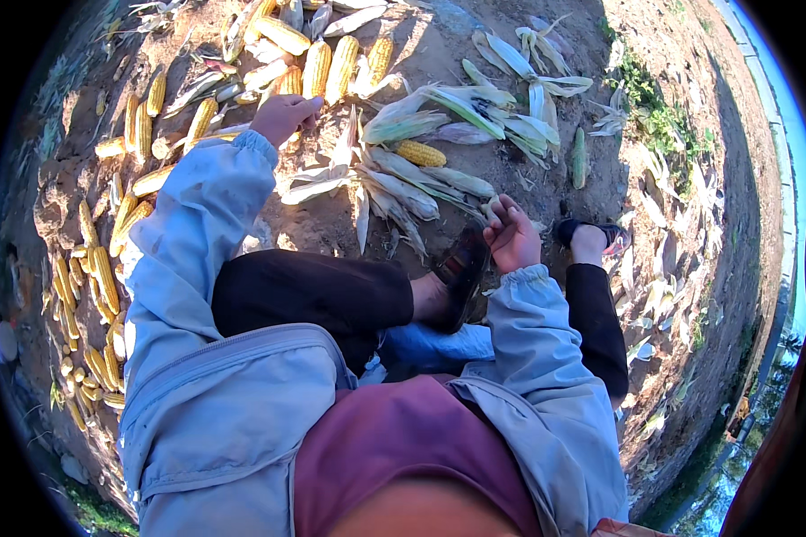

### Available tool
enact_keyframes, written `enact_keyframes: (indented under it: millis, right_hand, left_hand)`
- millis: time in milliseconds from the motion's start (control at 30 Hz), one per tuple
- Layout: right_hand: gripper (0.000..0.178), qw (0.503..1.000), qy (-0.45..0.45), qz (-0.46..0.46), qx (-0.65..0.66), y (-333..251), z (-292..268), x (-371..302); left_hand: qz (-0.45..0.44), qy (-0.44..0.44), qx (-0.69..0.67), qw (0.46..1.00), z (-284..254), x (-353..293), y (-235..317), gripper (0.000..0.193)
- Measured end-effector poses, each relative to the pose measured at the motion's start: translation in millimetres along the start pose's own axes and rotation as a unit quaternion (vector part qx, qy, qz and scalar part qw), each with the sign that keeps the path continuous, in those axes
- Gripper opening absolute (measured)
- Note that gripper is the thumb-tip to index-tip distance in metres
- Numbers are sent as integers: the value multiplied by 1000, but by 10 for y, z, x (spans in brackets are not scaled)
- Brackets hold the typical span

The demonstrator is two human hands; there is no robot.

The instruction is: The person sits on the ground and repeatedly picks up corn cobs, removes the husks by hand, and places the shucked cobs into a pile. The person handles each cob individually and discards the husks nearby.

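Observation:
My left hand point(287, 117) reaches out over the near edge of a pile of husked corn ears point(341, 70), fingers stretched to the right and nothing visible in them. One yellow ear point(290, 80) lies just beyond it. My right hand point(514, 238) is held palm up above my shoe, its fingers curled. A small pale thing shows at those fingertips, too small to make out. Close by lie loose dry husks point(401, 195) and a partly husked ear point(421, 153) with its yellow kernels showing. Pale green husks point(457, 114) spread beyond it.
More husked ears point(103, 277) lie scattered along the left. A green cob-shaped thing point(578, 158) rests on the soil beyond my right hand. Dry husk scraps point(667, 304) and green weeds point(658, 112) cover the right side. My bent leg point(313, 291) and shoe point(462, 277) lie between my hands.

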State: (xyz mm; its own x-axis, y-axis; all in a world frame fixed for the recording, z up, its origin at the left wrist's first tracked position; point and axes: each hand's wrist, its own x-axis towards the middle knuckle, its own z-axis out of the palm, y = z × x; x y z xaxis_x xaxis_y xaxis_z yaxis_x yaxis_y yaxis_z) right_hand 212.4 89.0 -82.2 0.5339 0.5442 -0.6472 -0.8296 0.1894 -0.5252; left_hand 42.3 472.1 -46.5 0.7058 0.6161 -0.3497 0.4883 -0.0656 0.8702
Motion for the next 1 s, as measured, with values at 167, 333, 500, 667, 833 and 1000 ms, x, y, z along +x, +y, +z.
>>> enact_keyframes:
  millis: [167,333,500,667,833,1000]
  right_hand:
    - [24,996,76,-47,-1,-129,-346,223]
    - [22,989,105,-77,-76,-156,-503,457]
    - [23,975,90,-92,-182,-108,-440,559]
    - [37,883,37,-209,-418,-112,-335,604]
    - [56,551,-12,-418,-723,-199,-99,450]
    - [49,631,-2,-349,-693,-448,61,228]
  left_hand:
    - [144,-130,339,920,883,292,156,29]
    - [246,-233,442,831,2208,323,130,19]
    - [243,-162,530,796,2864,148,-42,25]
    - [230,-158,529,802,2845,41,-40,27]
    - [214,-244,427,844,2650,-28,583,27]
    - [314,-162,411,841,2500,-290,1086,46]
